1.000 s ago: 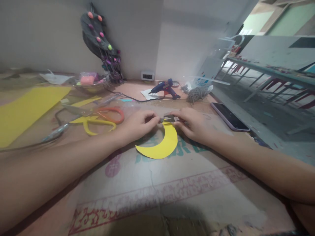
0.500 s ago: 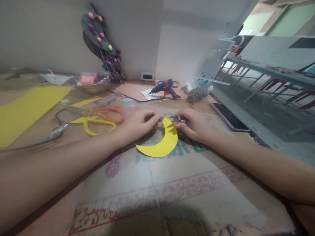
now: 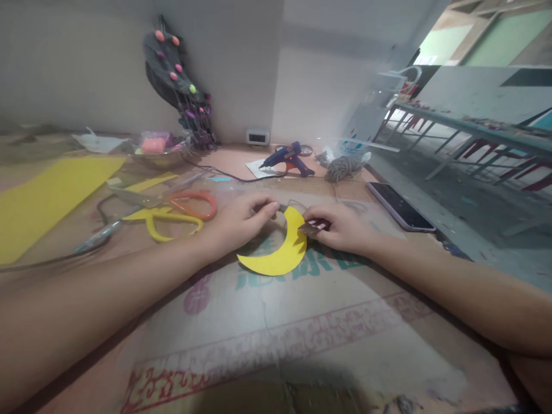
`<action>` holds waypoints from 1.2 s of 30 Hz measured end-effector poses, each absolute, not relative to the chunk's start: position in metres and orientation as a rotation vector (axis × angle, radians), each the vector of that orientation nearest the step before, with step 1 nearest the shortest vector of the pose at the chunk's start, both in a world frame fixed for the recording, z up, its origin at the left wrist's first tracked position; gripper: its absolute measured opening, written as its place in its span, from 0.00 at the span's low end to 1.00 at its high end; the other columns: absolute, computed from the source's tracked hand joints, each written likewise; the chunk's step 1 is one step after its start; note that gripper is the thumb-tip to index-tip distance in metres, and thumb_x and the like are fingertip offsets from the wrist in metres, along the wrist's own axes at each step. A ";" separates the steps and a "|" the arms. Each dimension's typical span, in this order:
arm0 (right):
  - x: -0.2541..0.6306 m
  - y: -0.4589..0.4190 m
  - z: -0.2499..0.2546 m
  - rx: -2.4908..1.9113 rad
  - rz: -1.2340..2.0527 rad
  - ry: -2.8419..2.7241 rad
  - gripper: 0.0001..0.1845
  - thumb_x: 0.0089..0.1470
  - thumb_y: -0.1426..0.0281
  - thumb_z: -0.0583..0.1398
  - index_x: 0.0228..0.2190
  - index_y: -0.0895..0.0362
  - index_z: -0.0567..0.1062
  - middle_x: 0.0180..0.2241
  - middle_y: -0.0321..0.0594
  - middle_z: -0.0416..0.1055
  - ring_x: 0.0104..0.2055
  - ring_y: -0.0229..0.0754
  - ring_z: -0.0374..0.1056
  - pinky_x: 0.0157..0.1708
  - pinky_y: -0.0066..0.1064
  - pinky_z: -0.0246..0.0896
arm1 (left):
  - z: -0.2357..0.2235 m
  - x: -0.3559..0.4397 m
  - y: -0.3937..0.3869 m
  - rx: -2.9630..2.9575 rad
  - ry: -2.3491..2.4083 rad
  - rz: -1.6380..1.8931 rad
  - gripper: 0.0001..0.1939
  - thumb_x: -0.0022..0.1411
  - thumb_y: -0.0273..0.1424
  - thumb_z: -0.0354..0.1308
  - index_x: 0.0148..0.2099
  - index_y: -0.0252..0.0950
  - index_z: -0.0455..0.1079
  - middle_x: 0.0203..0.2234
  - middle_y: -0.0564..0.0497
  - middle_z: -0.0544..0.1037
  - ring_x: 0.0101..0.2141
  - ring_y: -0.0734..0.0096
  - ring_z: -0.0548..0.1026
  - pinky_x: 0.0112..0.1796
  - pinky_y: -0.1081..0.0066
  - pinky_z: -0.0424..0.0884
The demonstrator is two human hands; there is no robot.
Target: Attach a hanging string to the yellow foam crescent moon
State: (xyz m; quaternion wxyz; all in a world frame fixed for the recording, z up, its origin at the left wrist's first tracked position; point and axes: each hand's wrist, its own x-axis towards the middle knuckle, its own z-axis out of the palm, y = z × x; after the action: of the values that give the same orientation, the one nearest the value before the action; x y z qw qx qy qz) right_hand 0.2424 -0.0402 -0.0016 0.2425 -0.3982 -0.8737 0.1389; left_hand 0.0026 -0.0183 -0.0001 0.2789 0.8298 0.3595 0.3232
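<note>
A yellow paper crescent (image 3: 280, 259) lies on the printed sheet with its upper tip between my two hands. My left hand (image 3: 252, 215) is closed in a pinch just left of that tip; a dark bit shows by its fingertips, but what it grips is too small to make out. In my right hand (image 3: 338, 227) is a pair of small snips (image 3: 317, 225) with reddish handles. Their blades point left, over the crescent's outer edge. A thin clear loop (image 3: 297, 203) shows behind the crescent's tip.
Large scissors (image 3: 194, 206) and yellow paper (image 3: 56, 201) are at the left. A blue glue gun (image 3: 282, 156) stands at the back, beside grey yarn (image 3: 345, 167). A phone (image 3: 401, 207) lies by the right edge. A decorated dark crescent (image 3: 166, 69) leans against the wall.
The snips have come down from the crescent's upper tip to its outer edge, and their blades are closer together. My right fingers have curled in more. The left hand has hardly moved.
</note>
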 end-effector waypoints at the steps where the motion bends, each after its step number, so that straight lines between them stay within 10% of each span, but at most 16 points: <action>1: 0.242 -0.040 -0.001 -1.089 0.420 -2.384 0.07 0.54 0.68 0.59 0.28 0.58 0.72 0.22 0.34 0.68 0.22 0.34 0.61 0.22 0.24 0.52 | 0.000 0.003 -0.018 2.230 0.956 0.874 0.16 0.68 0.39 0.49 0.39 0.35 0.73 0.33 0.51 0.78 0.36 0.67 0.75 0.38 0.70 0.67; 5: 0.240 -0.041 0.002 -1.079 0.437 -2.386 0.10 0.56 0.68 0.57 0.25 0.58 0.70 0.20 0.32 0.64 0.21 0.32 0.56 0.21 0.23 0.49 | -0.001 0.003 -0.018 2.237 0.946 0.937 0.16 0.65 0.36 0.54 0.52 0.36 0.72 0.41 0.49 0.79 0.41 0.67 0.75 0.42 0.69 0.70; 36: 0.241 -0.042 0.004 -1.057 0.386 -2.426 0.10 0.56 0.69 0.57 0.24 0.57 0.68 0.20 0.31 0.62 0.21 0.32 0.56 0.22 0.23 0.49 | -0.002 0.002 -0.018 2.378 0.916 1.021 0.12 0.66 0.35 0.53 0.45 0.38 0.76 0.40 0.50 0.80 0.43 0.65 0.75 0.46 0.66 0.69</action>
State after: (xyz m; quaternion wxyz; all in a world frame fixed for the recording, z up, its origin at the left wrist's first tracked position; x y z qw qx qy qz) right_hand 0.2406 -0.0422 0.0036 0.2318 -0.3844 -0.8825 0.1403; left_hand 0.0016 -0.0180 -0.0020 0.1967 0.8493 0.3272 0.3645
